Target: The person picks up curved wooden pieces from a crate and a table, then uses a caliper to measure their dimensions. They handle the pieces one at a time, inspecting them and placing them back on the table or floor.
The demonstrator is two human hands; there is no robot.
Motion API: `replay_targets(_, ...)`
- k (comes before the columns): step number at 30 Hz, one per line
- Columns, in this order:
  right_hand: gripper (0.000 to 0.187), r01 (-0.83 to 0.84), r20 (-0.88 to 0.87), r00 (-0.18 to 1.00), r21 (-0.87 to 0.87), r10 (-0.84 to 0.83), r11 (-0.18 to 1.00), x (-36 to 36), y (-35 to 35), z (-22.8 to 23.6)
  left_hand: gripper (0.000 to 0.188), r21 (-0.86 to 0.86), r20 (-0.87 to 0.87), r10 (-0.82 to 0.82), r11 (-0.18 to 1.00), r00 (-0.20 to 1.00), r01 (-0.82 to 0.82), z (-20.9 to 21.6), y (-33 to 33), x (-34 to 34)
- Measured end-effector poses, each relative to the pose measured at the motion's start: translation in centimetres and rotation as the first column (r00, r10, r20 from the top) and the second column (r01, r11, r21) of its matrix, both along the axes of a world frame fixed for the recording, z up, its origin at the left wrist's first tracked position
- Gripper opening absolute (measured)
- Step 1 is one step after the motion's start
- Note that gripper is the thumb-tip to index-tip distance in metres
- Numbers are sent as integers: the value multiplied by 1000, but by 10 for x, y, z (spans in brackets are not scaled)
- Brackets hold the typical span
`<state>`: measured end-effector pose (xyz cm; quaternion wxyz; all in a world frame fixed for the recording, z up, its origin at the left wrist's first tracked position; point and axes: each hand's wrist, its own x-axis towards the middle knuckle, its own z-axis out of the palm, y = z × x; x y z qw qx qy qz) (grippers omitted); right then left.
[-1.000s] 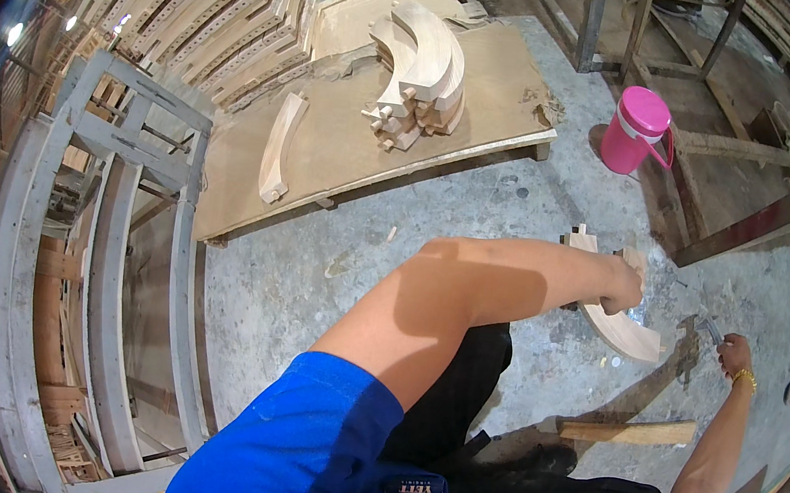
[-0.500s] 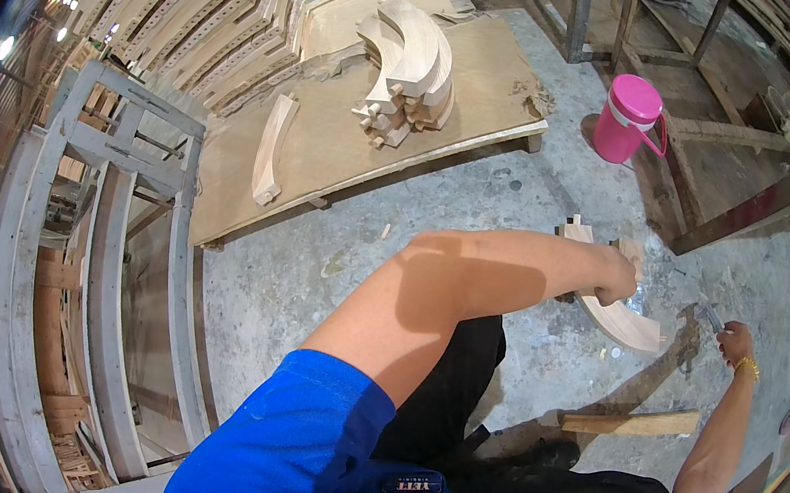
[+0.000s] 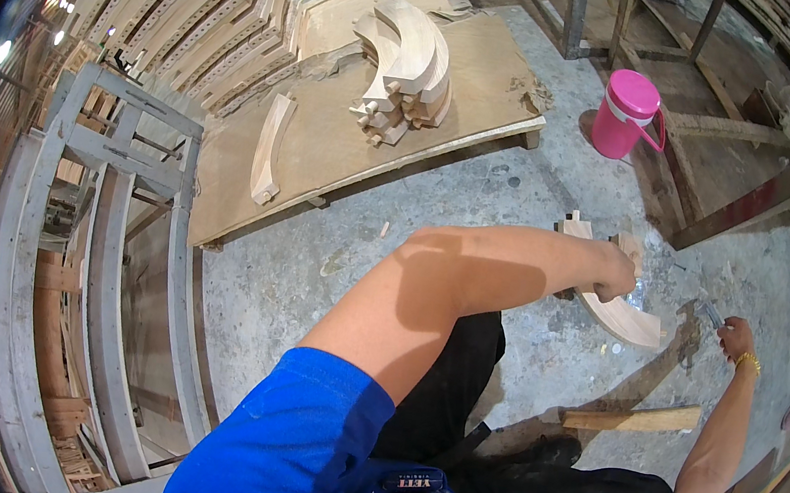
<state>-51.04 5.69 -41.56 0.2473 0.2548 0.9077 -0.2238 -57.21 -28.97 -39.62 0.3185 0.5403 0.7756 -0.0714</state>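
1. Far left: a grey metal frame (image 3: 87, 236) standing upright, with stacks of curved wooden slats (image 3: 195, 21) leaning behind it.
2. Upper middle: a low plywood platform (image 3: 328, 148) on the concrete floor (image 3: 311, 275), carrying one long curved strip (image 3: 269, 145) and a pile of thick curved wooden blocks (image 3: 403, 68) (well apart from both hands).
3. Further right: a pink jug (image 3: 627, 113) standing upright beside a dark wooden structure.
4. Middle right: the left hand (image 3: 616, 271) reaching across the body, closed and pressing down on the curved wooden piece (image 3: 621, 311), which lies flat on the floor just in front of the knees.
5. About that piece: solid wood, stiff, probably of moderate weight, not fragile; sanded faces likely a bit smooth, so liable to slide on dusty concrete unless pinned. Best hold, in my judgement: on the wide flat face near the upper end, as now, or around the two edges of the arc (not at the thin tip, where it may tip).
6. Right: the right hand (image 3: 734, 339), with a gold bracelet, closed around a small metal tool (image 3: 710, 313), tip pointing toward the piece but apart from it.
7. Lower right: a straight wooden stick (image 3: 632, 417) lying on the floor near the legs.
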Motion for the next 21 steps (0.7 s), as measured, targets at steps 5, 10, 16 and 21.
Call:
replay_targets(5,42,2,-2,1000,-11,-2,1000,0,-1,1,24,9,1,32,999,999,-32,-3,0,2)
replay_targets(10,42,-8,8,1000,-3,8,1000,0,-2,1,24,10,10,32,999,999,-32,-4,1,1)
replay_targets(16,43,17,-7,1000,11,-17,1000,0,-2,-2,23,23,13,42,999,999,-42,-8,1,1)
replay_targets(21,44,11,0,1000,2,-11,1000,-2,0,-3,22,26,8,29,999,1000,-29,-11,3,0)
